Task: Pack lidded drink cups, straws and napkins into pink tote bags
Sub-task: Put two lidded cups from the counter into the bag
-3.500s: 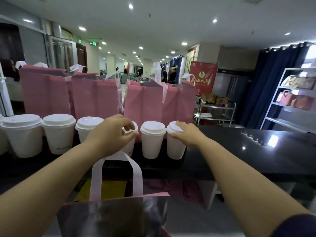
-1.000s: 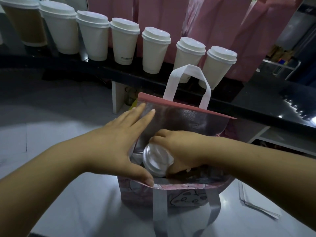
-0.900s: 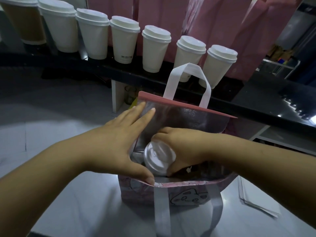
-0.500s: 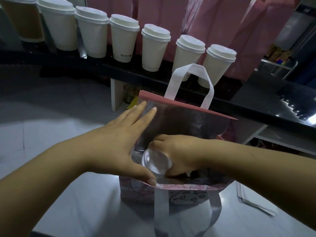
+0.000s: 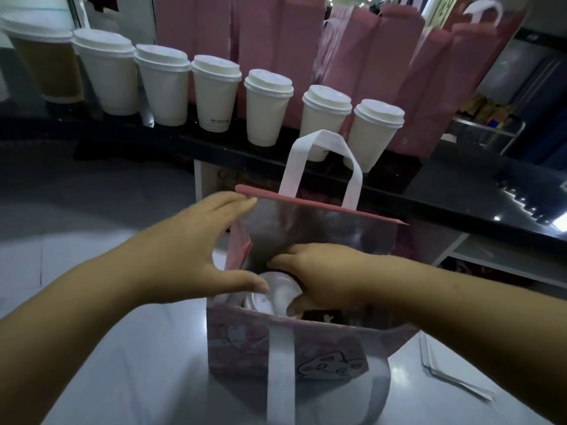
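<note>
Stood on the grey table (image 5: 122, 363): an open tote bag (image 5: 245, 342), with white sheets (image 5: 454, 372) right of the bag. Behind the bag, lined along the black counter (image 5: 460, 185): lidded cups (image 5: 265, 115), then pink bags (image 5: 276, 32).

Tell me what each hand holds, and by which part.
The right hand grips a lidded cup by its top, inside the tote bag. The left hand, fingers straight, holds nothing.
</note>
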A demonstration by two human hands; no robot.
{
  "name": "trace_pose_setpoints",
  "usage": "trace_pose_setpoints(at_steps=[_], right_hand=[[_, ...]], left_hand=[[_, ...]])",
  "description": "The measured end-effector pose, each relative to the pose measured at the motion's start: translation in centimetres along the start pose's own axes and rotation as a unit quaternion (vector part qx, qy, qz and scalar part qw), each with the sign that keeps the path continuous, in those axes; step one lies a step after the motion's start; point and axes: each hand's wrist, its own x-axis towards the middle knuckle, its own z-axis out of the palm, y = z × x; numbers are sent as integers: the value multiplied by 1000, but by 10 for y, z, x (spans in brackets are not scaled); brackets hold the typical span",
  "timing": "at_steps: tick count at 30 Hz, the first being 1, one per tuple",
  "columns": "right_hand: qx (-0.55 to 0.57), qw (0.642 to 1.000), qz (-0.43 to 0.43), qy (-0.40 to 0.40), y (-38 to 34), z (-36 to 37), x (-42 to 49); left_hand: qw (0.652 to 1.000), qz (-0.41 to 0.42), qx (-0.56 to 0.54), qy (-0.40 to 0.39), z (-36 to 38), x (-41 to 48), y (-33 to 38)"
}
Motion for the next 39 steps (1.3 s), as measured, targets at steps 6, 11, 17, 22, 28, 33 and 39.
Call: trace_pose_setpoints(at_steps=[6, 11, 17, 22, 28, 33, 39], right_hand=[[76, 986, -26, 147, 19, -52, -57], [185, 924, -25, 334, 68, -83, -89], [146, 865, 126, 464, 156, -97, -64], [137, 873, 241, 401, 208, -108, -24], [197, 892, 282, 294, 226, -109, 4], [234, 877, 261, 328, 224, -108, -3], [220, 829, 275, 435, 205, -104, -30]], left_hand=[[996, 20, 43, 71, -26, 21, 2], [991, 40, -22, 122, -53, 58, 34], [976, 73, -61, 195, -61, 121, 67], [969, 76, -44, 231, -58, 169, 77], [964, 79, -40, 252, -59, 188, 76], [961, 84, -14, 264, -63, 178, 69], [954, 115, -17, 278, -69, 144, 72]])
